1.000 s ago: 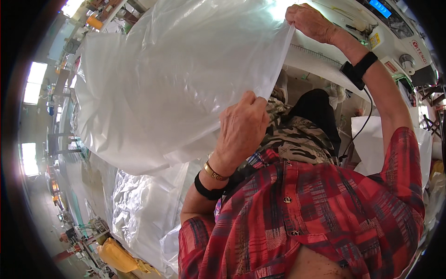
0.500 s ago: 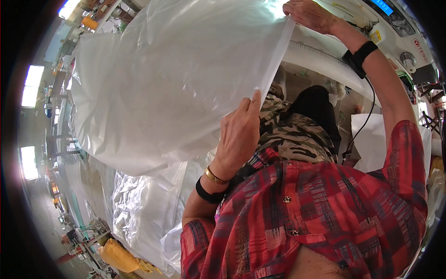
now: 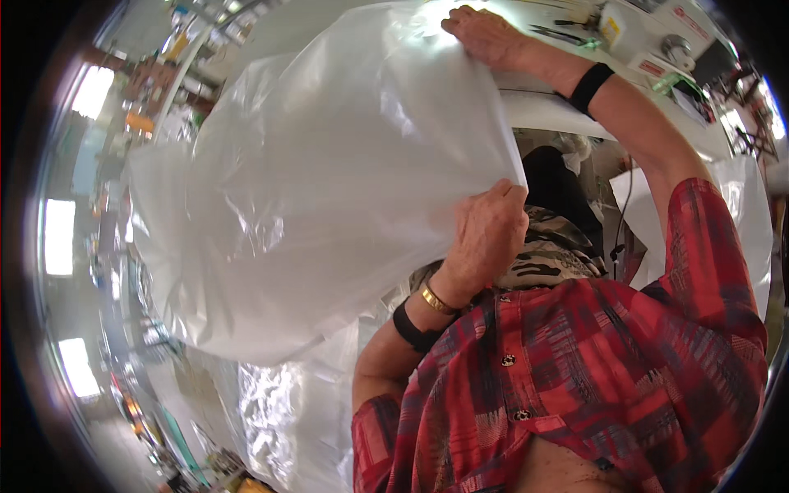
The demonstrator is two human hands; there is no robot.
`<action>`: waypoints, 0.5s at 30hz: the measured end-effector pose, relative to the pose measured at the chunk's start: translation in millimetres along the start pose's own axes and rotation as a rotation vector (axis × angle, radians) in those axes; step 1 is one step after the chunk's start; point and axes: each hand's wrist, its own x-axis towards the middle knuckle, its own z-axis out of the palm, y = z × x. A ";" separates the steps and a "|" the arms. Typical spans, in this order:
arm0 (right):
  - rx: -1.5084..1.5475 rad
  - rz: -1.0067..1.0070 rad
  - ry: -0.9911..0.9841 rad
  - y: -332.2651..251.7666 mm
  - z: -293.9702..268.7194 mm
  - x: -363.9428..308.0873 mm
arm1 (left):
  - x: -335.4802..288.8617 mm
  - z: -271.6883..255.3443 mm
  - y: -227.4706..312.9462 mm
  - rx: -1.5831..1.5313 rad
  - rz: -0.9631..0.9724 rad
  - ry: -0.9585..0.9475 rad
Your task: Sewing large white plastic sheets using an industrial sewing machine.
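left hand [image 3: 491, 232]: clenched on plastic [image 3: 329, 189], right edge | right hand [image 3: 486, 38]: at far end, grip unclear in glare | plastic: spreads leftward from both

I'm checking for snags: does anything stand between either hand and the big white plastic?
Nothing visible does. The left hand grips the right edge of the plastic directly. The right hand is at its far end; glare hides whether it touches.
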 end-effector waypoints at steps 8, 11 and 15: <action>0.234 0.217 -0.062 -49.0 -14.6 -74.8 | -3.1 -9.3 -5.4 0.104 0.011 -0.084; 0.250 0.167 0.172 -52.4 -5.1 -87.2 | -3.6 -10.2 -8.7 0.142 0.003 -0.104; 0.297 0.172 0.183 -46.4 -4.1 -79.7 | -0.8 -9.1 -16.1 0.191 -0.001 -0.115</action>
